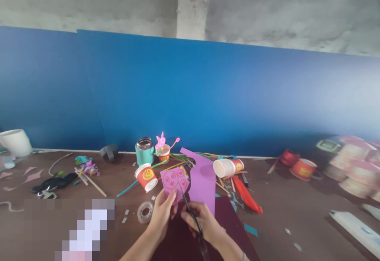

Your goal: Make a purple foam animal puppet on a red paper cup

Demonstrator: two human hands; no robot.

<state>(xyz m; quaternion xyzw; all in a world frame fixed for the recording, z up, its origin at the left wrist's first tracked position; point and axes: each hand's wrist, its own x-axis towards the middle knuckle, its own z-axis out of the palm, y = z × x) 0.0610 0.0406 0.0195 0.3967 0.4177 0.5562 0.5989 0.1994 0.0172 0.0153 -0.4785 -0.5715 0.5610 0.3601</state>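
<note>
My left hand (165,208) pinches the lower edge of a piece of pink paper (169,177) with a face and ringed hearts drawn on it in red. In my right hand (202,218) is a pair of dark scissors (192,215), its blades pointing up and left at the paper's right side. Whether the blades are parted is too small to tell. Behind my hands lies a larger sheet of purple paper (204,178) with a cut-out edge. Left of it, a red paper cup (146,177) leans over, and a roll of clear tape (145,212) rests by my left wrist.
A teal metal container (144,152) and a cup with a pink paper figure (161,141) stand near the blue partition (190,94). Stacked cups (228,167) lie on their side at right, beside a red plastic piece (247,195). Paper scraps and sticks litter the brown table (276,209).
</note>
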